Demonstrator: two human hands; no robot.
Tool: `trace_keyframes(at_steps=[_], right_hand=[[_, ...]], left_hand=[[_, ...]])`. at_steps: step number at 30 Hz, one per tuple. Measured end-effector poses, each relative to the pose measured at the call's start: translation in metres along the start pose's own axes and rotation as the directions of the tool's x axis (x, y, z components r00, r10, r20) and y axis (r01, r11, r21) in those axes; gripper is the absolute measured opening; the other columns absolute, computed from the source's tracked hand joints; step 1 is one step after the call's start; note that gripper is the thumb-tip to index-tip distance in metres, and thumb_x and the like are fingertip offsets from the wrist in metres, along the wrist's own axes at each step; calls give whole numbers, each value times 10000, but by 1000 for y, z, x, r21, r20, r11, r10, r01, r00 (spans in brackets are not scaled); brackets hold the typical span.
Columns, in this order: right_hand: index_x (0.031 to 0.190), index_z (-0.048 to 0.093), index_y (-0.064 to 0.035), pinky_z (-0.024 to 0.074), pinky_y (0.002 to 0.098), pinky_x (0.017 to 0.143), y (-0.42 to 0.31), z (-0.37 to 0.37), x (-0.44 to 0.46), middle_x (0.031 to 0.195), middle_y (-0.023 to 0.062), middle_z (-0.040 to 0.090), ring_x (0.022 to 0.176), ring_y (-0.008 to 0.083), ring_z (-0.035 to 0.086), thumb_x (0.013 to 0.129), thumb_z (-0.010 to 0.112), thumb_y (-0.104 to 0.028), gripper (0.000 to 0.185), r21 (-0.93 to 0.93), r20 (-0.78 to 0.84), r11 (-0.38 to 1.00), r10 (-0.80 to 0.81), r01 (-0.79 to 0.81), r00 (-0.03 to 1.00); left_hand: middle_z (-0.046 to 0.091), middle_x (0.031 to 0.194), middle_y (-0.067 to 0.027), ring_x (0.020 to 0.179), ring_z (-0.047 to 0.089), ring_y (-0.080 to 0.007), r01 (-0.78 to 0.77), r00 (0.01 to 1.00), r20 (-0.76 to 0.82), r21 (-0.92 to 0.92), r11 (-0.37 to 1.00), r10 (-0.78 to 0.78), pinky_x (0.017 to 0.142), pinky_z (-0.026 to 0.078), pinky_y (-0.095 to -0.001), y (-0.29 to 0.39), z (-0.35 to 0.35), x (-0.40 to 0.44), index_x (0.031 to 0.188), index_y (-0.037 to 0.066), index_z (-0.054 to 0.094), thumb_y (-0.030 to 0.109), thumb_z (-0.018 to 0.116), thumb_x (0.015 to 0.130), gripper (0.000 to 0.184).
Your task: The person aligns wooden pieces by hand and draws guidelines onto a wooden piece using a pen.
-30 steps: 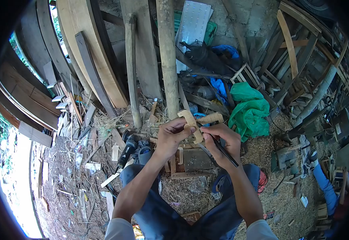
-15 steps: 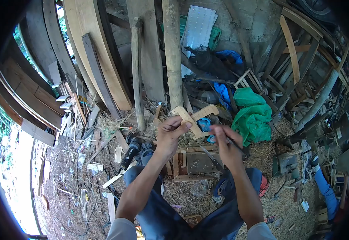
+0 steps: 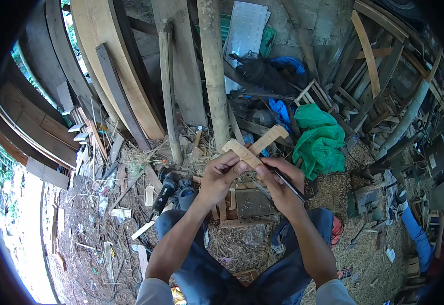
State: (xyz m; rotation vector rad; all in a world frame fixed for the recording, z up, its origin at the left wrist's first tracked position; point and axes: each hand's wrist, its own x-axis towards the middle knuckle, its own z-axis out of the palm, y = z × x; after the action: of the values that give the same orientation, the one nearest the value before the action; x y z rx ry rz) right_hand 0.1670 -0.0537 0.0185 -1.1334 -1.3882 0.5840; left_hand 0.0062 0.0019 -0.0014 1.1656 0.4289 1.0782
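Note:
Two pale wooden pieces with hooked ends cross each other in front of me: one wooden piece (image 3: 243,152) slants down to the right, the other wooden piece (image 3: 269,139) rises to the upper right. My left hand (image 3: 221,176) pinches them near the crossing, thumb on top. My right hand (image 3: 284,185) has its thumb and fingertips on the lower right end of the first piece. A dark pen-like tool (image 3: 290,185) is also held in that hand, slanting down to the right. The undersides of the pieces are hidden by my fingers.
Below the hands lies a low wooden block (image 3: 254,204) with a pointed blade beside it. An angle grinder (image 3: 164,195) lies left of my left knee. Right of the hands is a green plastic bag (image 3: 319,147). Boards (image 3: 115,66) and a bamboo pole (image 3: 214,76) stand ahead.
My right hand was drawn away from the pieces half a second ago and is back touching them. The crossed pieces have shifted in angle; both hands are close together again.

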Motion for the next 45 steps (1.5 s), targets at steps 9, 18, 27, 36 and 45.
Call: trace_keyframes(at_steps=[9, 18, 27, 36, 45], right_hand=[[951, 652, 39, 470, 268, 554, -10, -3, 4, 789, 126, 654, 650, 178, 632, 798, 702, -53, 186, -139, 2, 968, -212, 210, 977], [954, 648, 40, 474, 277, 559, -13, -1, 3, 805, 134, 656, 651, 182, 634, 810, 691, -52, 177, -150, -19, 969, -201, 196, 979], [946, 641, 38, 487, 281, 588, -11, 3, -1, 819, 136, 663, 686, 192, 647, 814, 688, -55, 168, -88, -36, 992, -96, 92, 995], [951, 649, 34, 491, 289, 590, -12, 5, -1, 818, 135, 665, 679, 194, 648, 810, 693, -57, 173, -115, -40, 986, -123, 117, 992], [954, 646, 33, 486, 282, 583, -14, 4, 0, 816, 133, 662, 676, 187, 645, 816, 690, -60, 172, -137, -39, 984, -124, 118, 991]], left_hand=[[588, 1189, -141, 1099, 571, -196, 43, 999, -25, 32, 999, -43, 958, 467, -334, -3, -1, 0, 1309, -70, 422, 30, 553, 906, 435], [581, 1188, -166, 1083, 585, -215, 24, 998, -56, 26, 999, -22, 949, 483, -338, -4, 1, 0, 1300, -81, 419, 22, 547, 906, 427], [576, 1199, -165, 1084, 584, -204, 14, 1000, -20, -103, 995, -16, 946, 483, -320, 1, 0, -2, 1293, -74, 431, 52, 551, 912, 419], [601, 1170, -130, 1043, 603, -174, 3, 999, -46, -104, 995, -8, 898, 509, -290, 1, 1, -2, 1261, -50, 482, 98, 601, 893, 414], [620, 1137, -120, 1022, 613, -172, 14, 997, -69, -109, 994, -22, 894, 510, -292, -4, -1, -2, 1243, -41, 505, 108, 626, 878, 413]])
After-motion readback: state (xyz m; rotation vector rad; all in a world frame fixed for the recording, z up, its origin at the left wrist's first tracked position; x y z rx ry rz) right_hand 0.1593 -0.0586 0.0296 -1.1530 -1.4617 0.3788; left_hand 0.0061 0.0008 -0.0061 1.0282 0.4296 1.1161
